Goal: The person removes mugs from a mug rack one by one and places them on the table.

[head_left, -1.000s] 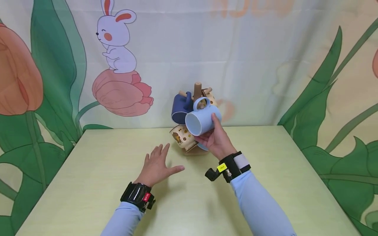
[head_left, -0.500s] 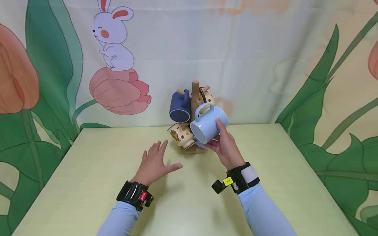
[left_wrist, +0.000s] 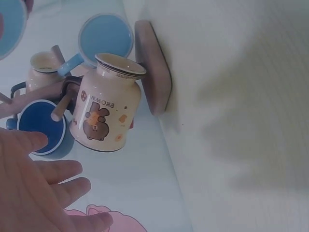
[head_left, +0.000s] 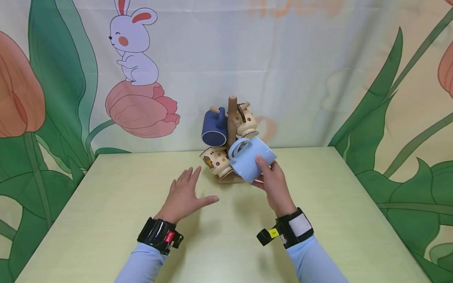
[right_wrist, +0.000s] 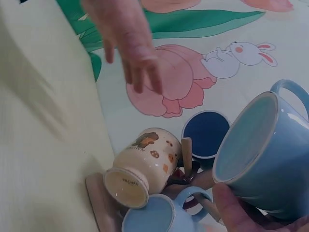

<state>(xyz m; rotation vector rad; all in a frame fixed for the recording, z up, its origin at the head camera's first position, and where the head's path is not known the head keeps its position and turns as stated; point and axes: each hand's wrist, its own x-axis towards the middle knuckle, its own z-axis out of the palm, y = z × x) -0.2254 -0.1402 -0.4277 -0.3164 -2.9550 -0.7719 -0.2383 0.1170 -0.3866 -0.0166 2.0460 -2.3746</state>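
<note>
Light blue mug [head_left: 252, 158] gripped in the right hand [head_left: 274, 184], thumb across the near side, fingers curled underneath; tilted, handle toward the wooden mug tree [head_left: 232, 118], raised off the table [head_left: 106, 220] and just in front of the tree's lower pegs. In the right wrist view, open mouth of that mug [right_wrist: 251, 140] turned toward the camera, thumb [right_wrist: 231, 208] pressed against its wall.

Just beyond the right hand: cream bear-print mug [head_left: 216, 161] hanging low on the tree, mouth slanting down to the left, close beside the held mug. Higher, past the fingertips: dark blue mug [head_left: 214, 127] on a left peg and a second cream mug [head_left: 245, 122] on a right peg. Behind the held mug, at the base, another light blue mug [right_wrist: 154, 215], seen plainly only from the wrist cameras. Flat wooden base [left_wrist: 153, 67] resting on the table.

To the left of the right hand, well apart from every mug: left hand [head_left: 184, 196] lying flat on the table, palm down, fingers spread and straight, grasping nothing. Black wristbands on both wrists, pale blue sleeves. Backdrop with a cartoon rabbit [head_left: 132, 47] on a pink tulip beyond the table's far edge.
</note>
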